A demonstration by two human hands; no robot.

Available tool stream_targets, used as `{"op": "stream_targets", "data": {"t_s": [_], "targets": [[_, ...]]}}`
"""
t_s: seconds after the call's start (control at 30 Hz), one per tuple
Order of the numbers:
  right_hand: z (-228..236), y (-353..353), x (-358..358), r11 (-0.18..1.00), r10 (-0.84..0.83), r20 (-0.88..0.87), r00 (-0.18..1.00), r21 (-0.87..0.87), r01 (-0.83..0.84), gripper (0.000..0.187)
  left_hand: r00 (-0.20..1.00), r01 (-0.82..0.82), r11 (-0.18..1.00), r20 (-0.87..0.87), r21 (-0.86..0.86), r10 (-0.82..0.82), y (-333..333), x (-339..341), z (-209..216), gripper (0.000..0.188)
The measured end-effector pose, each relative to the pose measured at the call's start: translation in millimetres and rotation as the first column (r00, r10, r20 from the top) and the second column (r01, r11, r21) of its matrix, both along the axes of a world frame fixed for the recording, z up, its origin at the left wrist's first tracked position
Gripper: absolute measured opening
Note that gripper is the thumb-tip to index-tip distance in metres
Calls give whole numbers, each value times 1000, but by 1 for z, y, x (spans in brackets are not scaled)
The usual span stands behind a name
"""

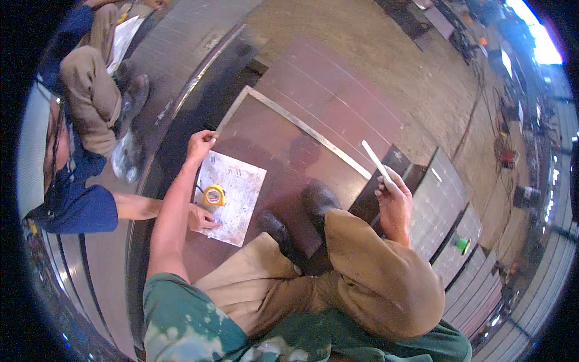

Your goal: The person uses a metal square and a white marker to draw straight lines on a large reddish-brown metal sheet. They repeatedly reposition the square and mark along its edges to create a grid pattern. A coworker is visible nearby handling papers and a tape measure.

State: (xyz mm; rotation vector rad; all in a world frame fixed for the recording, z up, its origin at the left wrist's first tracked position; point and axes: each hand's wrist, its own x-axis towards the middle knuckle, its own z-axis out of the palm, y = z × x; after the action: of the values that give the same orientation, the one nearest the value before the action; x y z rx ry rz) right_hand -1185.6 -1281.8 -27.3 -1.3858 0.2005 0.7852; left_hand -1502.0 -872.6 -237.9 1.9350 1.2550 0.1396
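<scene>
At the sheet's (244, 187) top left, our left hand (200, 148) pinches the stiff-looking square (308, 130) by its end; right of the sheet, our right hand (395, 202) pinches a light-looking stick (375, 158), best held low.

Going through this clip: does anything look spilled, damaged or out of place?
Nothing looks spilled or broken. The paper sheet under the yellow tape measure looks smudged. A small green object stands out by colour among the grey metal pieces at right; too small to identify.
</scene>
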Motion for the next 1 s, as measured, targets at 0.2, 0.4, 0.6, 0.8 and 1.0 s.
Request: {"op": "stream_targets", "data": {"t_s": [0.2,0.4,0.6,0.8,1.0], "targets": [[-19,15,23,1000,19,16,1000,-9,-19,29,841,-3,999,-540,46,27,-10,71,30,23],[-31,60,21,984,178,-15,984,-26,-179,29,625,-434,877,-633,206,458,-33,98,19,31],[-111,73,20,548,825,199,528,-510,-663,18,695,-330,938,-701,-109,163,-17,126,53,33],[-178,119,-61,270,917,394,61,-503,-821,21,625,-280,940,-780,-193,26,-8,119,55,39],[-173,142,-105,245,707,673,-216,-520,-818,23,573,-322,929,-819,-183,37,-15,133,55,51]]}}
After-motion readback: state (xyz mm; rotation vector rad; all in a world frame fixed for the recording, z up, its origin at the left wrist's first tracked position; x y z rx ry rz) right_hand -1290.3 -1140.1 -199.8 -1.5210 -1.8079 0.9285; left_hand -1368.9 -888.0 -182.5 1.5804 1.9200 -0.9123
